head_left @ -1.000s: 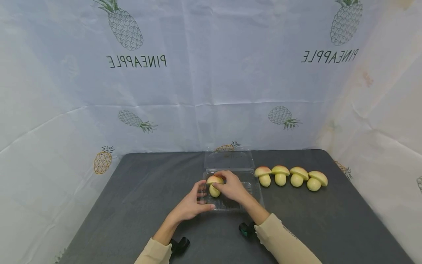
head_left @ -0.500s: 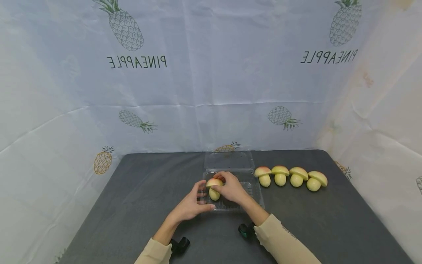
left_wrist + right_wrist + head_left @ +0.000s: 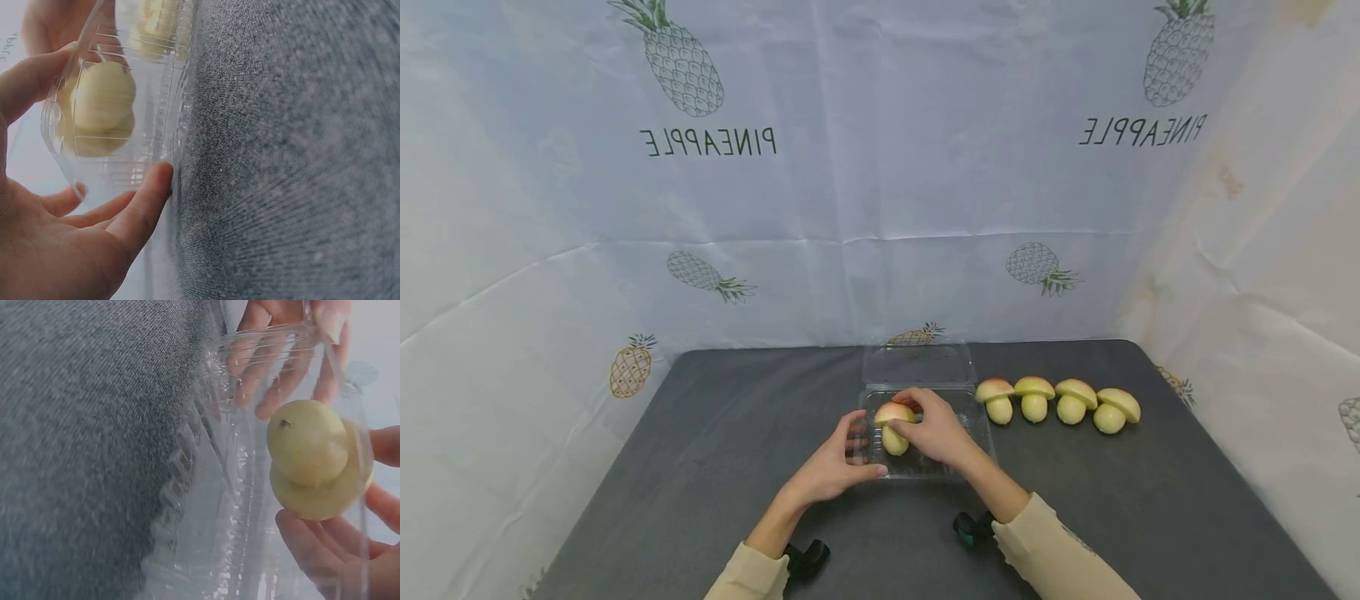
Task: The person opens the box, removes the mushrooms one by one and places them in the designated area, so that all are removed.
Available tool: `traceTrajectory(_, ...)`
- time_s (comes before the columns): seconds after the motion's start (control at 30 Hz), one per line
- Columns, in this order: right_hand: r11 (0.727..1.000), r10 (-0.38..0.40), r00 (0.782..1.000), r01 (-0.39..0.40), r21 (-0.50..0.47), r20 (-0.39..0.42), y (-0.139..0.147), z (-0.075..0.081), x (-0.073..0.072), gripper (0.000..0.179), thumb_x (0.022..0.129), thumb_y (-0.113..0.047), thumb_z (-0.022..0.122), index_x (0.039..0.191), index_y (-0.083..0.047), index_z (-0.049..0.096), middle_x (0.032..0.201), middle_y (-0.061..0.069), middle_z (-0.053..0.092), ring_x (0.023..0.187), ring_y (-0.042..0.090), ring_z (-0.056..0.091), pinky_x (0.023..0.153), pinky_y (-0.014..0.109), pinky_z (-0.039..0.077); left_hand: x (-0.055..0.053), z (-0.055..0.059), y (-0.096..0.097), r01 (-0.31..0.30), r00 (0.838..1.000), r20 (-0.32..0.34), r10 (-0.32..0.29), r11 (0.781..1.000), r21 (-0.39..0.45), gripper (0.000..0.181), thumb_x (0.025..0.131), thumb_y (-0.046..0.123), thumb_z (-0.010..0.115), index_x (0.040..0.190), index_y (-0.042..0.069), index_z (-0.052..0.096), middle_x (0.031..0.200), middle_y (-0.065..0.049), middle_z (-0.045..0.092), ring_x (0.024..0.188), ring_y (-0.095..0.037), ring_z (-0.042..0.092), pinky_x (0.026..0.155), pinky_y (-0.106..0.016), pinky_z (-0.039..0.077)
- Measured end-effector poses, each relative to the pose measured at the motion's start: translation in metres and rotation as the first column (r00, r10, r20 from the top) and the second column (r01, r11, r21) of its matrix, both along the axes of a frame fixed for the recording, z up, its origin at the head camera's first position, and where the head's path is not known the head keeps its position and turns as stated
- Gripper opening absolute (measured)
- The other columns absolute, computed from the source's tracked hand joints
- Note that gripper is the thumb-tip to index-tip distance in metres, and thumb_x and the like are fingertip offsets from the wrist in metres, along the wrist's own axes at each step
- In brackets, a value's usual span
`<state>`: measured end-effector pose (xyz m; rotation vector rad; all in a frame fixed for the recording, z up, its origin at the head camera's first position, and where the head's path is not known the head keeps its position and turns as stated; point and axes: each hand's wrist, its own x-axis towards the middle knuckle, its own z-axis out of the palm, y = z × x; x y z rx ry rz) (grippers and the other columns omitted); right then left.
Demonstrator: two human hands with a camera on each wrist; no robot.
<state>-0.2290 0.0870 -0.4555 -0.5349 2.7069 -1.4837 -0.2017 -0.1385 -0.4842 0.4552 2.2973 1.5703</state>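
My right hand (image 3: 936, 429) grips a yellow mushroom (image 3: 895, 440) with a reddish cap top, thumb on one side and fingers on the other. This mushroom is over the left part of a clear plastic box (image 3: 966, 454) whose hinged lid (image 3: 917, 365) lies back, away from me. In the right wrist view the round stem end (image 3: 309, 440) faces the camera; whether it touches the box floor, I cannot tell. My left hand (image 3: 835, 462) holds the box's near left corner, thumb at the front and fingers along the left wall, as the left wrist view (image 3: 75, 244) also shows.
Several similar mushrooms stand in a row to the right of the box, from the nearest mushroom (image 3: 997, 400) to the leaning end one (image 3: 1116, 410). The dark grey table (image 3: 737, 433) meets a pineapple-print sheet (image 3: 880, 192) at the back. Black straps (image 3: 808, 560) sit at both wrists.
The mushroom in my right hand first came slightly lower, toward me, then shifted a little to the right with the hand. My left hand keeps its place on the box.
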Motion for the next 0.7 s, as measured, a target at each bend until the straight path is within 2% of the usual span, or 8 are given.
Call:
traceTrajectory(0.33,0.999,-0.018,0.999,0.017,-0.038,-0.047,0.013,0.01,0.014,0.033,0.095,-0.019,0.075,0.126,-0.01,0.066,0.119,0.005,0.061,0.107,0.023,0.062,0.089,0.045,0.056,0.0,-0.001,0.001,-0.017,1.0,-0.007,0.017,1.0,-0.007,0.096,0.091,0.026,0.079,0.162,0.009,0.015,0.157,-0.025,0.029,0.138,-0.046,0.043,0.102,-0.055,0.049)
traceTrajectory(0.7,0.997,-0.036,0.999,0.034,-0.073,-0.029,0.026,0.016,0.028,0.034,0.095,-0.016,0.074,0.128,-0.012,0.066,0.123,0.003,0.06,0.113,0.021,0.061,0.092,0.04,0.057,-0.001,-0.002,0.001,-0.018,1.0,-0.004,0.018,1.0,-0.003,0.097,0.091,0.025,0.08,0.162,0.008,0.015,0.157,-0.025,0.029,0.137,-0.045,0.043,0.103,-0.055,0.049)
